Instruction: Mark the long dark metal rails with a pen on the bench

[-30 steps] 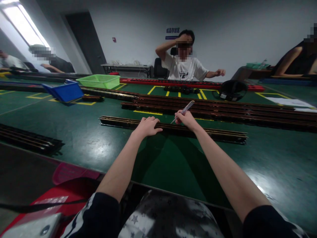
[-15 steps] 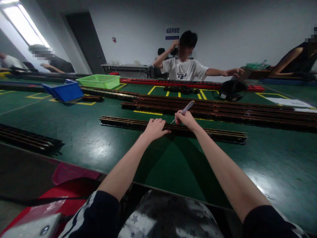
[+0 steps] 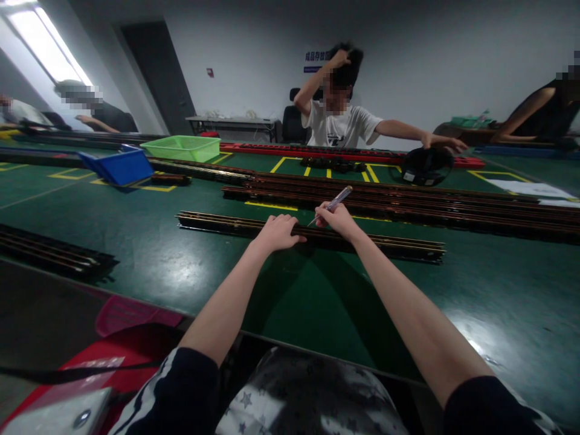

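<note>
1. Surface (image 3: 136,229), broad, green, glossy in patches, marked out with yellow tape.
2. Long rail bundle (image 3: 435,205), dark and copper-toned, lying lengthwise beyond the work and running out past the right edge of view.
3. Rail assembly (image 3: 226,223), dark, with thin brassy edges, flat on the surface, crosswise in front of the body, just short of the bundle. Judged stiff, moderate in weight, likely smooth and inclined to slide when pushed. Best held across its width near the point of work; for lifting, at two well-separated places. Thin edges possibly prone to bending or marking; pressure there to be kept light.
4. Green basket (image 3: 181,151) and blue bin (image 3: 120,166), farther back to the left, well apart from the work.
5. Left grip (image 3: 281,232), laid over the assembly left of its middle, thumb toward the near side. Clasped or merely pressing: cannot tell.
6. Right grip (image 3: 339,220), narrow, closed around a slender tool (image 3: 341,197) in a pen-like hold.
7. Tool tilted, thin shaft pointing down-left at the assembly between both grips; contact at the tip too small to confirm. Judged light and rigid; correctly taken by the handle.
</note>
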`<state>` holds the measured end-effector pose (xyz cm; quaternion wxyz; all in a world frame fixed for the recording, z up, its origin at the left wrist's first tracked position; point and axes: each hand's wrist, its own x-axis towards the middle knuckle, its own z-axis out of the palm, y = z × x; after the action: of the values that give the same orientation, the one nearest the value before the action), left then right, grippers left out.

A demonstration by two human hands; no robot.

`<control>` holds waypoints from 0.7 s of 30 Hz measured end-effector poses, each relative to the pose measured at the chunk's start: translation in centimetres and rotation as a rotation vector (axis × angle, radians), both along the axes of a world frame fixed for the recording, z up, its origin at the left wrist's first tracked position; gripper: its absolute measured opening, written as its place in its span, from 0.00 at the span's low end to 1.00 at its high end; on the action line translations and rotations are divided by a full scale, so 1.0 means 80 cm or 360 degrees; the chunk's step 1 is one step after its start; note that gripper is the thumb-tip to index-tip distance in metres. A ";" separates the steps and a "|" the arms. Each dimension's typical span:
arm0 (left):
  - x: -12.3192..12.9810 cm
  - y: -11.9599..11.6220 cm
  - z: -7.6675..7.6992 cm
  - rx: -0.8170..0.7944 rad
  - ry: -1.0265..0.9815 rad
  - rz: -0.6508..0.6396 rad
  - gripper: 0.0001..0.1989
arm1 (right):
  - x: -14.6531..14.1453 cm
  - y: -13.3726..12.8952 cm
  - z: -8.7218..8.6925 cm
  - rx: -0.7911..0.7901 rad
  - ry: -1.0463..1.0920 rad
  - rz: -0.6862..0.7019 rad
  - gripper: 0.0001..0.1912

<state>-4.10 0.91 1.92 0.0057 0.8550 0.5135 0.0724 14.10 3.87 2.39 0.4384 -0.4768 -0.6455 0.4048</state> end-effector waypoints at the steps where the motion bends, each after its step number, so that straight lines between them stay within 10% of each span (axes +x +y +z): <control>1: -0.001 0.000 0.001 -0.0001 0.0002 0.0007 0.26 | -0.001 -0.001 0.000 -0.0004 0.0009 -0.0001 0.12; 21: -0.020 0.005 0.007 -0.0068 0.0051 0.0092 0.26 | 0.009 0.008 -0.007 -0.0060 0.0073 0.0055 0.13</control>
<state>-5.74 1.31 2.50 0.0138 0.8404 0.5396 0.0479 14.82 4.49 1.83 0.4369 -0.4644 -0.6356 0.4353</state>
